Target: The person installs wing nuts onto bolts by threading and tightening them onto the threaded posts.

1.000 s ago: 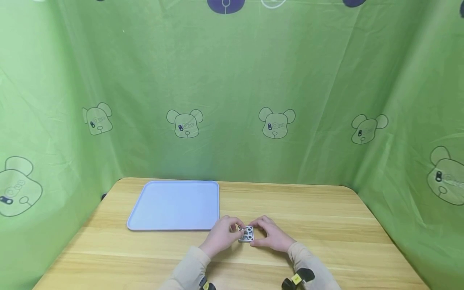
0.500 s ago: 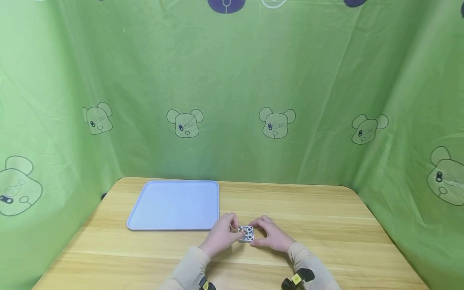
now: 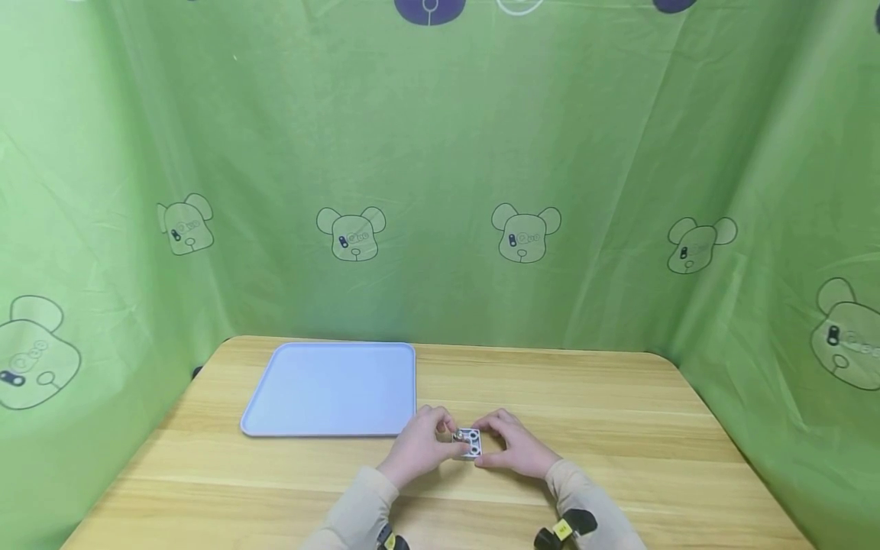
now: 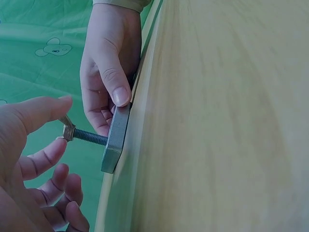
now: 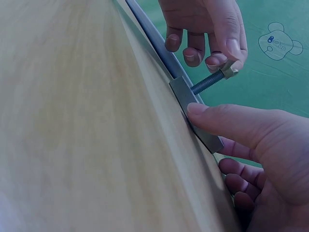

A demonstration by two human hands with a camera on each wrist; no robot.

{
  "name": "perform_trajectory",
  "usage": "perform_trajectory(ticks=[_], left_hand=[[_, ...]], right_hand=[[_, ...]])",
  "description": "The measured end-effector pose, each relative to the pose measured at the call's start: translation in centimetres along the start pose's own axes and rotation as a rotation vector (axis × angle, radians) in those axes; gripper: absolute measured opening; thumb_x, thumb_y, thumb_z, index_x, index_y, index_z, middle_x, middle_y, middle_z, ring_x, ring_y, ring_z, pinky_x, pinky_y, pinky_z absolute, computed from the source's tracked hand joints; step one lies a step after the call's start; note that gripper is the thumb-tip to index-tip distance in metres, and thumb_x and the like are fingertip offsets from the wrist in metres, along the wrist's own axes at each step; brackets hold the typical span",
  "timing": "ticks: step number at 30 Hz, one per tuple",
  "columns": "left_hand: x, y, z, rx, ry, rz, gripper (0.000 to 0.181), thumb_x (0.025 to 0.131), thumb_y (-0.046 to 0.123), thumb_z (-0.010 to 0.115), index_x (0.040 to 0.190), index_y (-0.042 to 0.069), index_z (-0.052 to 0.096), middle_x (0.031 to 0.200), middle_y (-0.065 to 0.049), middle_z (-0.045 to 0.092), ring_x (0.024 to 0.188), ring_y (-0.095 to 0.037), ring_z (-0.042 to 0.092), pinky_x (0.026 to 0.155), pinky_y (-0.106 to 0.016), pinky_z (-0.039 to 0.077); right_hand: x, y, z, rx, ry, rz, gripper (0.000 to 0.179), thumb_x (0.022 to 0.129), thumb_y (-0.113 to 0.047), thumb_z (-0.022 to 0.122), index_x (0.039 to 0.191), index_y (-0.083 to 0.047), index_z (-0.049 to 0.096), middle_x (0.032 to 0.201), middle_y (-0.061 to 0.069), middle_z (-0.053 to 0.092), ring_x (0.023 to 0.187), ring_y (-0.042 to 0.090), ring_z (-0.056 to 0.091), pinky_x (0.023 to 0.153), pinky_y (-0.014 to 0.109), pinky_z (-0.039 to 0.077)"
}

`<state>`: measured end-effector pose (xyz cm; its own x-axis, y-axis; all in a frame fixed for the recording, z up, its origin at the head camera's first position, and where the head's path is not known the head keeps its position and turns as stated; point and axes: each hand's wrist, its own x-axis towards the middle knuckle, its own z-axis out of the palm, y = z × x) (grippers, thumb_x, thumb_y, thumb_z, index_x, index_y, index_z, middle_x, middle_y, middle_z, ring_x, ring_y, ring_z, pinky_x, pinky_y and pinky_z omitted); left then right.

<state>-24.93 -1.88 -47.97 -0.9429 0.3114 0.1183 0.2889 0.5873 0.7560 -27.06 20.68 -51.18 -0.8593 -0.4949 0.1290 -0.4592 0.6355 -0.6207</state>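
Note:
A square grey block [image 3: 476, 441] with round holes lies flat on the table in the head view. From its face stands a threaded bolt [image 4: 90, 137], upright from the block, with a brass-coloured wing nut [image 4: 69, 131] at its outer end. My left hand [image 3: 416, 444] pinches that nut between thumb and index finger, its other fingers loosely bent in the left wrist view. At the block's right side, my right hand [image 3: 517, 451] grips the edges, the thumb [image 5: 227, 121] lying along the near side. Left fingers partly hide the block in the head view.
A pale blue tray [image 3: 330, 389] lies on the wooden table [image 3: 619, 428], left of and behind the hands. Green curtains [image 3: 440, 168] with bear-head prints enclose the table at the back and both sides. Each wrist carries a small black camera [image 3: 564, 528].
My left thumb has moved to the right over the block, and the index finger has shifted at the nut. The block and my right hand stay in place.

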Motion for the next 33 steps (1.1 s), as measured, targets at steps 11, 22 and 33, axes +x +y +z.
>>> perform_trajectory(ticks=[11, 22, 33], left_hand=[[0.11, -0.15, 0.09, -0.01, -0.007, 0.022, 0.024, 0.079, 0.031, 0.077, 0.095, 0.017, 0.066, 0.091, -0.001, 0.057, 0.079, -0.013, 0.049, 0.066, -0.025, 0.039], [0.19, -0.22, 0.14, 0.022, -0.003, 0.054, 0.014, 0.084, 0.025, 0.073, 0.095, 0.019, 0.068, 0.088, 0.001, 0.055, 0.077, -0.011, 0.048, 0.065, -0.024, 0.038], [0.2, 0.01, 0.11, 0.002, -0.001, 0.061, 0.027, 0.083, 0.019, 0.073, 0.109, 0.018, 0.066, 0.088, -0.001, 0.056, 0.075, -0.01, 0.047, 0.064, -0.023, 0.039]], right_hand=[[-0.04, -0.03, -0.01, 0.006, -0.005, 0.006, 0.054, 0.077, -0.046, 0.076, 0.121, -0.018, 0.061, 0.115, -0.003, 0.053, 0.11, 0.019, 0.05, 0.099, 0.044, 0.042], [0.0, 0.09, 0.01, 0.0, 0.004, 0.003, 0.055, 0.077, -0.047, 0.077, 0.12, -0.018, 0.061, 0.113, -0.003, 0.053, 0.108, 0.017, 0.05, 0.098, 0.042, 0.043], [-0.05, 0.24, 0.1, -0.005, 0.005, 0.007, 0.057, 0.076, -0.047, 0.077, 0.122, -0.017, 0.061, 0.113, -0.003, 0.053, 0.107, 0.016, 0.05, 0.097, 0.04, 0.044]])
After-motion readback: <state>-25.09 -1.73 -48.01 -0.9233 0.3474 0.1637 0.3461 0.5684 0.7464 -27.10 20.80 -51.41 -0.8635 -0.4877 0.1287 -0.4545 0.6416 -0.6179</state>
